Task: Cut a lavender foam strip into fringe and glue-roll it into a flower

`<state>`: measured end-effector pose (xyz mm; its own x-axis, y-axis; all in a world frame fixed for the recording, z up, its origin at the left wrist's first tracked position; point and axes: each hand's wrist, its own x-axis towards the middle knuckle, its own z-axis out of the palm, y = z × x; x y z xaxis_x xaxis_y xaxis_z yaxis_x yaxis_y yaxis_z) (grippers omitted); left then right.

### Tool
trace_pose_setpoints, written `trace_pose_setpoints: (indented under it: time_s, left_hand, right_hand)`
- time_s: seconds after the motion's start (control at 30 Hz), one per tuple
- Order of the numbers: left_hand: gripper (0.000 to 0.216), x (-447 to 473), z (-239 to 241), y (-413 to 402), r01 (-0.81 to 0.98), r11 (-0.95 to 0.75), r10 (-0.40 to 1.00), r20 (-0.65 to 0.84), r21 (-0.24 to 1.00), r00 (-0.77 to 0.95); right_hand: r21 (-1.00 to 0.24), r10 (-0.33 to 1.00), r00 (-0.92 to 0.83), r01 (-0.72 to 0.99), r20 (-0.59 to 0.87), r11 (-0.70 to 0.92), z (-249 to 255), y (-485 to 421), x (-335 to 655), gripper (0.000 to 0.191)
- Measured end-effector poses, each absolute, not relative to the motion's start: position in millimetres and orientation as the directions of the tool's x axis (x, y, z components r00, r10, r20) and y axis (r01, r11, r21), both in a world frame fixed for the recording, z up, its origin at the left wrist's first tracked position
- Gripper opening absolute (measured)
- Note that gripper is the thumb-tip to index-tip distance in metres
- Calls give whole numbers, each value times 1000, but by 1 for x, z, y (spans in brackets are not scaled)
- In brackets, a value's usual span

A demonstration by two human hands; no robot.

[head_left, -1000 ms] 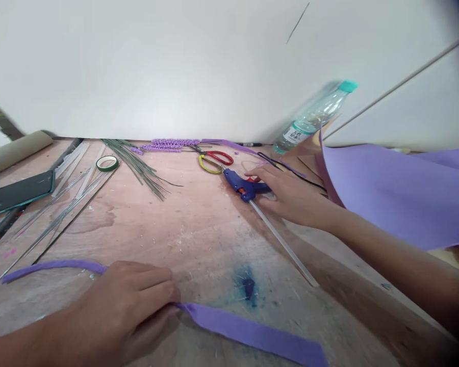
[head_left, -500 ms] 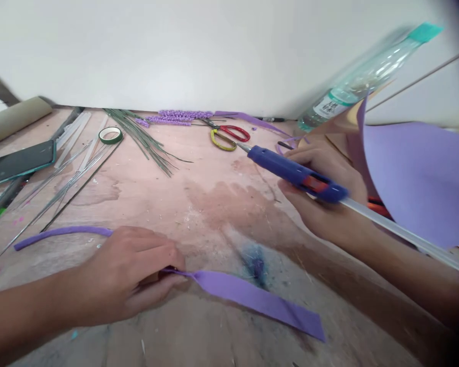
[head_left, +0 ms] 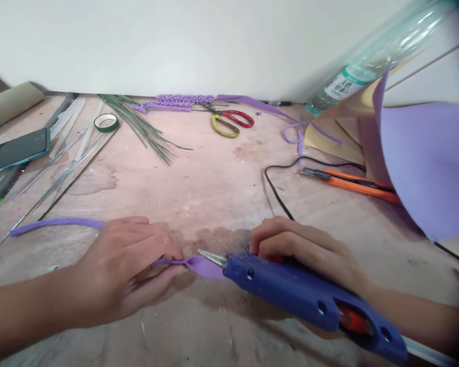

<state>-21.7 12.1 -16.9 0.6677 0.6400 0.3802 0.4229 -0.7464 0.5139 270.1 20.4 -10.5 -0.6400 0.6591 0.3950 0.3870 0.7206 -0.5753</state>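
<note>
My left hand (head_left: 137,265) pinches a purple strip (head_left: 204,266) that looks like paper or foam, close to where it is narrowed and twisted. A thin purple length (head_left: 57,224) extends left from behind the hand. My right hand (head_left: 309,250) is wrapped round a blue glue gun (head_left: 283,288), with a clear glue stick (head_left: 424,351) projecting from its rear. The gun's metal nozzle points left, just above the twisted part of the strip; whether they touch I cannot tell. The gun hides the strip's right end.
Red-and-yellow-handled scissors (head_left: 233,122), green stems (head_left: 141,127) and purple beaded stalks (head_left: 183,102) lie at the back. An orange utility knife (head_left: 352,183), black cord (head_left: 275,188) and water bottle (head_left: 352,81) are right. Left are a tape roll (head_left: 106,122) and phone (head_left: 19,150).
My right hand has brought the glue gun down and toward me, its nozzle now near the strip. The utility knife and cord have come into view. My left hand keeps its pinch.
</note>
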Motion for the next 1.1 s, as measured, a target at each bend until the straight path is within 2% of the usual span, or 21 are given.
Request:
trace_pose_setpoints:
  time_s: [0.4, 0.73, 1.1]
  left_hand:
    - [22, -19, -3, 15, 432, -774, 622, 431, 462, 654]
    - [13, -24, -6, 14, 390, -776, 604, 406, 496, 686]
    - [12, -23, -3, 14, 400, -760, 620, 386, 513, 683]
  right_hand:
    - [-446, 595, -731, 433, 335, 783, -15, 19, 273, 15]
    - [-401, 557, -758, 419, 339, 815, -16, 18, 274, 14]
    - [-424, 530, -769, 373, 356, 825, -19, 19, 274, 18]
